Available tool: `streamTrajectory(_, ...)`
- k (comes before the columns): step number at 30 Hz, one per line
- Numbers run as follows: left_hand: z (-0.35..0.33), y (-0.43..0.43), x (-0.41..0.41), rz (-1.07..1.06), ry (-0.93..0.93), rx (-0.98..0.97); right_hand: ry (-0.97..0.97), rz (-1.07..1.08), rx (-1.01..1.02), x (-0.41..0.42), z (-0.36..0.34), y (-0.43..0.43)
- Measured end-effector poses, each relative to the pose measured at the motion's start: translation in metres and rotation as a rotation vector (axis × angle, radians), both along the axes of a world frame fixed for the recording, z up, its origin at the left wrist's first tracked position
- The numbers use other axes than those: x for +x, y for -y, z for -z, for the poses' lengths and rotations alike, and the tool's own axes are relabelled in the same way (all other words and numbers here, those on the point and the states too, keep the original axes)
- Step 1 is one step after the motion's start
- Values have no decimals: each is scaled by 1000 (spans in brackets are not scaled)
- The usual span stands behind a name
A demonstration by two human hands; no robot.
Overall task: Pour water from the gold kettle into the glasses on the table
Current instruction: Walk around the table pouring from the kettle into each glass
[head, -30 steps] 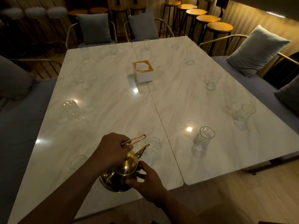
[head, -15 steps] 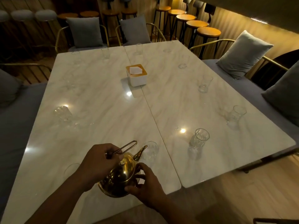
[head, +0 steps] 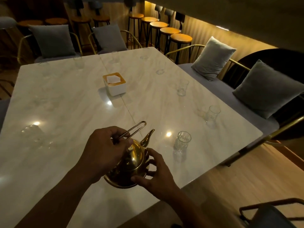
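The gold kettle hangs above the near edge of the white marble table, spout pointing up and right. My left hand grips its thin wire handle from above. My right hand cups the kettle's lower right side. A clear glass stands just right of the spout, apart from it. Another glass sits further right, and one glass is at the left edge. Several more glasses line the far sides.
A white tissue box with a wooden top stands mid-table. Grey benches with cushions flank the table, chairs and bar stools stand beyond it. A chair frame is at the lower right.
The view has swung to the right. Both hands have carried the kettle to the right, away from the glass it was over and nearer the glass at the front right.
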State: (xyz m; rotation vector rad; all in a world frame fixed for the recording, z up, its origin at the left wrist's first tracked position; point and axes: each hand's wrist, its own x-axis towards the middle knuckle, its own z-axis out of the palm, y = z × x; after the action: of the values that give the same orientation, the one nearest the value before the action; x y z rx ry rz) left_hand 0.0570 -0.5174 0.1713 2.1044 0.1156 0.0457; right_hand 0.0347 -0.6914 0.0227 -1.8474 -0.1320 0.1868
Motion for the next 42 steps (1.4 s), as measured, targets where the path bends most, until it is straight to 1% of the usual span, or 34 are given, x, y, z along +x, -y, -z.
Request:
streamTrajectory(5,1,48,20,-4,10,-22,6,-4,-39,20,-1,52)
streamTrajectory(8,9,82,30,-18,-3,-8,-20,-29,-30,31,5,86)
streamTrajectory(13,24,138,46,-62,-57,79,-80,-79,-25,54,23,138)
streamTrajectory(20,48,192,59,-135,-169,163,-198,-156,-5,71,52,182)
streamTrajectory(24,59,211,59,-160,-207,222,-253,-205,-22,71,62,196)
streamTrajectory(27,64,219,59,-177,-221,229,-290,-230,-17,68,64,202)
streamTrajectory(33,67,227,63,-192,-230,231,-369,-246,41,68,59,206)
streamTrajectory(42,64,230,74,-190,-240,277,-411,-253,112,69,51,203)
